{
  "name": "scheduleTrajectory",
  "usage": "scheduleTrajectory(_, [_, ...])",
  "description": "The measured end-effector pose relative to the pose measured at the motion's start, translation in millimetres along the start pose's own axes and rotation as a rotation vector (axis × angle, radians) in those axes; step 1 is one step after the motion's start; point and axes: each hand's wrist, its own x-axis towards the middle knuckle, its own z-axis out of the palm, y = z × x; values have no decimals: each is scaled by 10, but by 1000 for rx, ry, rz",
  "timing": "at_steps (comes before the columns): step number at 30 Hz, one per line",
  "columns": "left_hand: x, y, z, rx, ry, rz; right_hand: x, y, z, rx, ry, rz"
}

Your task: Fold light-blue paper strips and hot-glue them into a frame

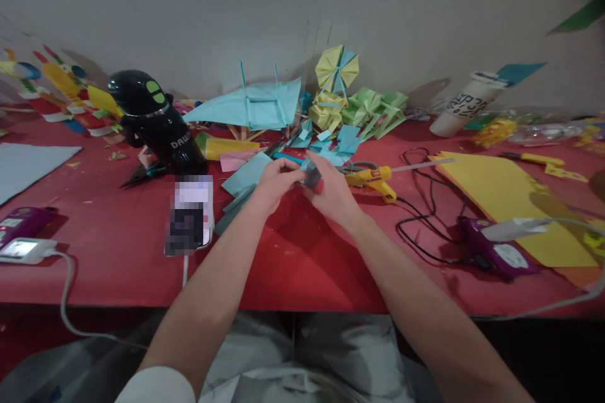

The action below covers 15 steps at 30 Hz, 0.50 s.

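Observation:
My left hand (pixel 275 184) and my right hand (pixel 331 192) meet over the red table (pixel 118 245), fingers pinched on a small folded piece of light blue paper (pixel 309 173) held between them. Loose light blue paper sheets (pixel 246 177) lie just under and left of my left hand. A yellow glue gun (pixel 373 179) lies right beside my right hand, its nozzle pointing right. A phone (pixel 190 214) lies flat to the left of my left forearm.
A black bottle (pixel 155 119) stands at back left. Folded blue (pixel 258 106), yellow (pixel 336 69) and green paper shapes (pixel 375 110) sit along the wall. A yellow sheet (pixel 510 201), black cable (pixel 425 201), purple power strip (pixel 496 252) and white cup (pixel 466 104) lie right.

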Motion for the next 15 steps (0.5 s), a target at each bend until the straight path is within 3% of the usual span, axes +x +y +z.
scheduleTrajectory(7, [6,-42,10,-42,16,24,1,46,3,7,-42,-15])
scheduleTrajectory(15, [29,-81,10,6,32,73,24,30,25,-50,58,-2])
